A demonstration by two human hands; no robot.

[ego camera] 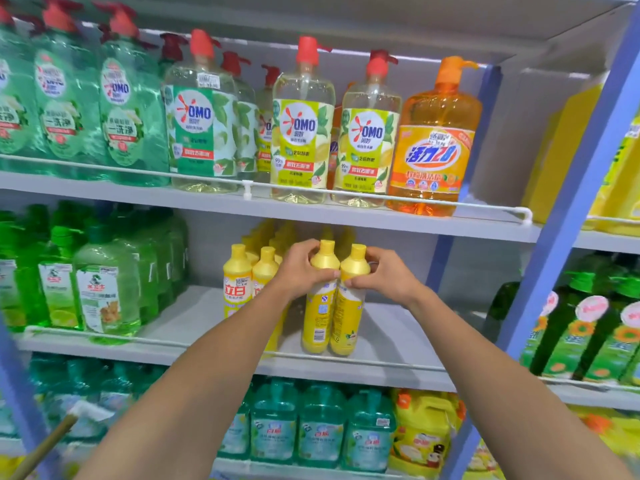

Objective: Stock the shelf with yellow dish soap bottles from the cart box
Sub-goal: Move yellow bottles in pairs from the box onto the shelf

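Note:
Two yellow dish soap bottles stand side by side on the middle shelf (388,344), back labels facing me. My left hand (299,268) grips the shoulder of the left bottle (317,317). My right hand (384,273) grips the shoulder of the right bottle (346,317). Both bottles are upright, just behind the shelf's front rail. To their left stands a row of several matching yellow bottles (239,282), front labels showing, with more behind. The cart box is out of view.
Green soap bottles (104,289) fill the left of the same shelf. Bare shelf lies to the right of the held pair up to a blue upright (440,258). Above stand large pump bottles (301,126); below, teal bottles (322,427). A tan stick (45,445) shows at lower left.

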